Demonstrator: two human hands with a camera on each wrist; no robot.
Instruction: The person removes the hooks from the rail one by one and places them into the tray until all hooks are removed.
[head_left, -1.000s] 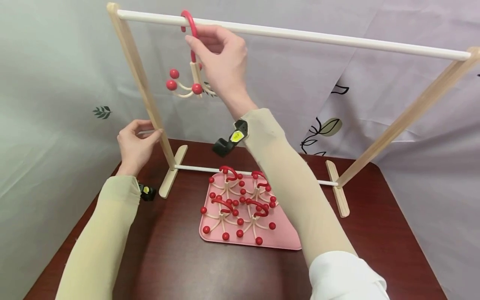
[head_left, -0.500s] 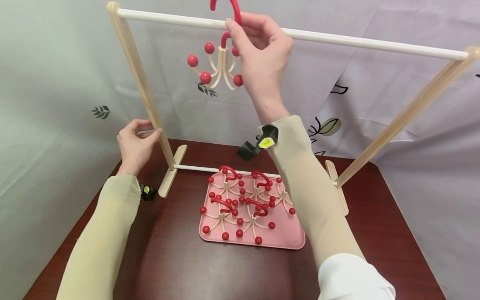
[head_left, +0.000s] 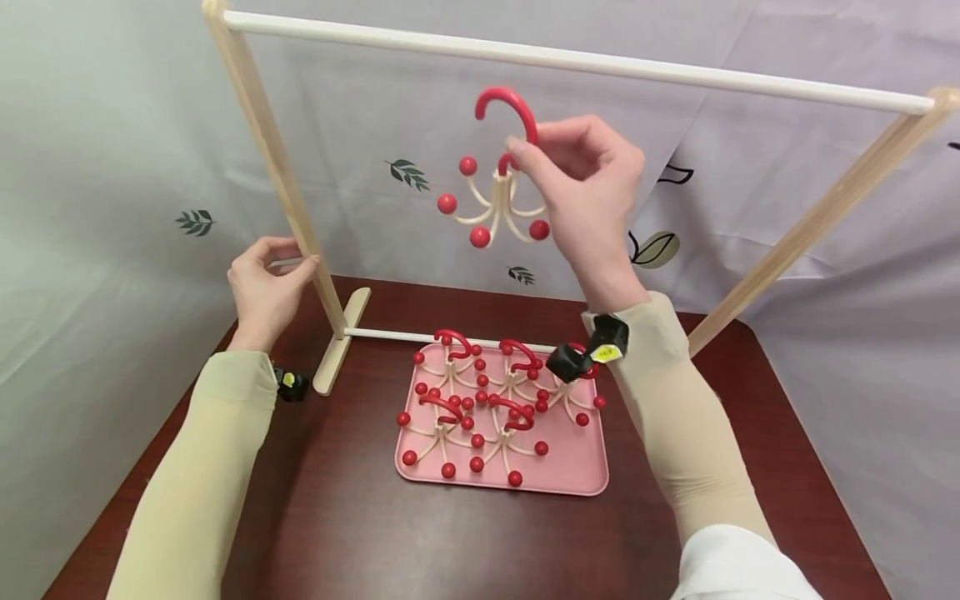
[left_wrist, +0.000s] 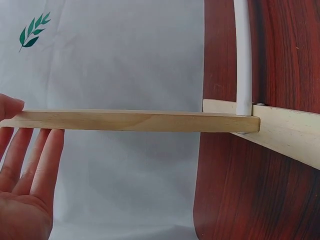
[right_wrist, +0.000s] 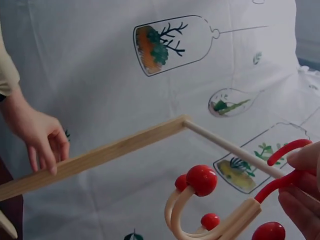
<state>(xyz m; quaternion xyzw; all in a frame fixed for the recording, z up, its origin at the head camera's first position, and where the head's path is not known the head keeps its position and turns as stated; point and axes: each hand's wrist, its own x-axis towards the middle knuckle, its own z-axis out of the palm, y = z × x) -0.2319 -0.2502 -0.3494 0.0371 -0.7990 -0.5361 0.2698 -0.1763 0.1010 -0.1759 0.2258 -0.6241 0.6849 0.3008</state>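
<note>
My right hand (head_left: pixel 596 187) pinches the red hook of a wooden hook hanger (head_left: pixel 502 196), a pale stem with curved arms tipped by red balls. The hanger is upright in front of and below the white rail (head_left: pixel 570 60), apart from it. In the right wrist view, thumb and fingers hold the hook at the right edge, near a red ball (right_wrist: pixel 201 180). My left hand (head_left: pixel 266 287) holds the rack's left wooden post (head_left: pixel 272 162) low down. In the left wrist view, the thumb lies on one side of the post (left_wrist: pixel 135 121) and the fingers on the other.
A pink tray (head_left: pixel 573 467) on the dark red table (head_left: pixel 360 517) bears several similar hangers (head_left: pixel 504 433). The rack's right post (head_left: pixel 832 208) slants at the right. A low white bar (head_left: pixel 390 336) runs behind the tray. A patterned cloth (head_left: pixel 420 108) hangs behind.
My right hand has lifted the hanger off the rail, moved it to the right, then lowered it in front of the rail. My left hand has stayed on the post.
</note>
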